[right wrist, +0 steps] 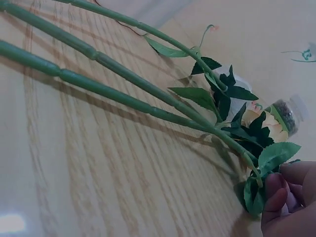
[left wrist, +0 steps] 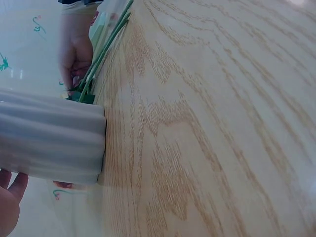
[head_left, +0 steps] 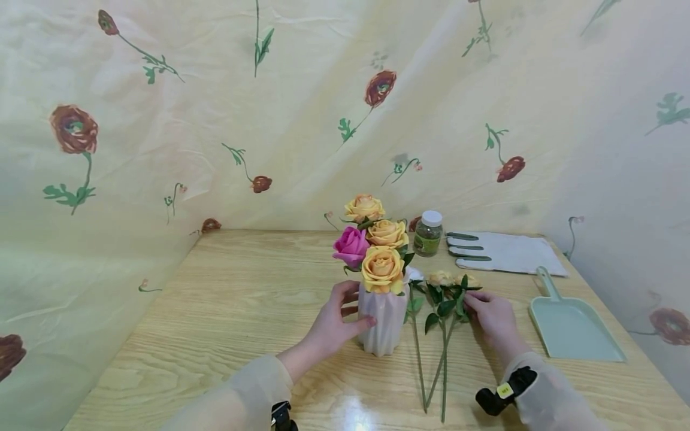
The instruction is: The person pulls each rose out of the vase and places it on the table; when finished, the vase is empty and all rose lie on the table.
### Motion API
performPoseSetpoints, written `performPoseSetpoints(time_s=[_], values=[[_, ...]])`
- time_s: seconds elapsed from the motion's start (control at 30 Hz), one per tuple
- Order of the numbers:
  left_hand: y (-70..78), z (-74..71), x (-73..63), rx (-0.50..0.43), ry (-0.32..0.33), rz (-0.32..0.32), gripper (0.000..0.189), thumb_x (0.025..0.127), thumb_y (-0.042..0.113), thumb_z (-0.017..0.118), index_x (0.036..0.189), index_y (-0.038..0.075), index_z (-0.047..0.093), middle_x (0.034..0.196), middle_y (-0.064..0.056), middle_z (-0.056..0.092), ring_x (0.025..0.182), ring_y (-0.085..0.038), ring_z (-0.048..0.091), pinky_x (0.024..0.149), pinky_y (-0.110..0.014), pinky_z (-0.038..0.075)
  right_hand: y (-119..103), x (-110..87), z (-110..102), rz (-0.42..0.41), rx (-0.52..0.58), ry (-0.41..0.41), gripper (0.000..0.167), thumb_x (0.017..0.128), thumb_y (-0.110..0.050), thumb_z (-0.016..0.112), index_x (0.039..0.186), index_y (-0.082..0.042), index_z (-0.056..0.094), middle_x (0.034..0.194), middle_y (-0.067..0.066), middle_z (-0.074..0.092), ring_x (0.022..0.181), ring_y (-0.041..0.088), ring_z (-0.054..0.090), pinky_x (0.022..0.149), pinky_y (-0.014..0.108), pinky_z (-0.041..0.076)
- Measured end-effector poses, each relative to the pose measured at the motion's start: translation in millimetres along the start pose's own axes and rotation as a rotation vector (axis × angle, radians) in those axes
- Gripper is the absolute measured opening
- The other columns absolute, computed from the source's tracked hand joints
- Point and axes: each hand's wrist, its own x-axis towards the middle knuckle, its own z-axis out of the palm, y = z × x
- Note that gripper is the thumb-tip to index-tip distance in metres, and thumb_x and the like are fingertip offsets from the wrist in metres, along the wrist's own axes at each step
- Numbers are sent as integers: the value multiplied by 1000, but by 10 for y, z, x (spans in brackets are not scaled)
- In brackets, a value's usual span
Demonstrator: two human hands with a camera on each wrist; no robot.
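Observation:
A white ribbed vase [head_left: 384, 332] stands upright on the table, holding a magenta rose [head_left: 351, 246] and several yellow roses [head_left: 382, 269]. My left hand [head_left: 334, 317] grips its left side, thumb across the front and fingers round the far side. To the right of the vase lie a white flower [head_left: 414, 274] and two pale yellow roses [head_left: 439, 278], their green stems [right wrist: 123, 75] pointing toward me and two of them crossing. With thumb and fingers, my right hand [head_left: 493, 317] pinches the rightmost pale rose by the leaves [right wrist: 255, 195] below its bloom.
Behind the flowers stands a glass jar [head_left: 428, 236] with a white lid. A white glove [head_left: 512, 254] with dark green fingers lies at the back right. Nearer on the right is a pale green dustpan [head_left: 577, 326]. Flower-printed cloth [head_left: 302, 120] hangs behind the table.

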Motion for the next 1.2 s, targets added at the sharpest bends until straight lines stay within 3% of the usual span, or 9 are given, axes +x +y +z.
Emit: performPoseSetpoints(time_s=[0.17, 0.33, 0.47, 0.6, 0.83, 1.0, 1.2], values=[[11, 0, 0, -1, -5, 5, 65, 85, 22, 70, 135, 10, 31, 135, -9, 41, 123, -29, 43, 99, -46, 41, -70, -19, -47, -34, -132, 25, 47, 96, -33, 51, 125, 3, 55, 98, 2, 65, 85, 11, 56, 69, 22, 48], [3, 1, 6, -6, -2, 3, 65, 85, 21, 71, 136, 10, 31, 136, -9, 41, 123, -29, 43, 99, -47, 41, -181, -48, -96, -44, -101, 22, 52, 94, -39, 52, 126, 1, 54, 96, 3, 65, 91, 23, 53, 70, 31, 48], [4, 4, 7, -19, 1, -6, 66, 85, 21, 71, 136, 12, 31, 135, -8, 41, 123, -28, 43, 100, -47, 40, -286, -81, -121, -71, -89, 2, 55, 94, -43, 51, 129, 0, 52, 101, 8, 63, 91, 27, 50, 71, 35, 45], [7, 4, 4, -28, 3, -3, 66, 85, 21, 71, 136, 12, 31, 135, -9, 42, 123, -29, 43, 100, -49, 39, -410, -139, -122, -133, -98, -38, 62, 93, -49, 48, 135, -3, 48, 121, 16, 55, 102, 29, 49, 80, 38, 45], [-11, 8, 1, -21, 4, 1, 64, 85, 22, 70, 136, 12, 31, 134, -9, 42, 123, -29, 43, 99, -49, 40, -701, -310, -60, -210, -99, -96, 66, 90, -56, 50, 136, -9, 48, 133, 13, 46, 118, 28, 43, 95, 48, 40], [-4, 6, -2, -22, -1, 17, 64, 86, 21, 70, 135, 10, 31, 134, -10, 42, 123, -30, 43, 99, -50, 39, -904, -441, 10, -248, -81, -132, 65, 88, -55, 54, 134, -8, 50, 130, 11, 49, 116, 23, 45, 95, 41, 40], [-2, 4, 6, -5, 2, 23, 64, 86, 21, 70, 135, 10, 31, 134, -9, 42, 122, -29, 44, 99, -47, 41, -1105, -594, 107, -338, -90, -163, 55, 91, -45, 57, 129, -6, 55, 122, 10, 56, 101, 9, 53, 82, 21, 47]])
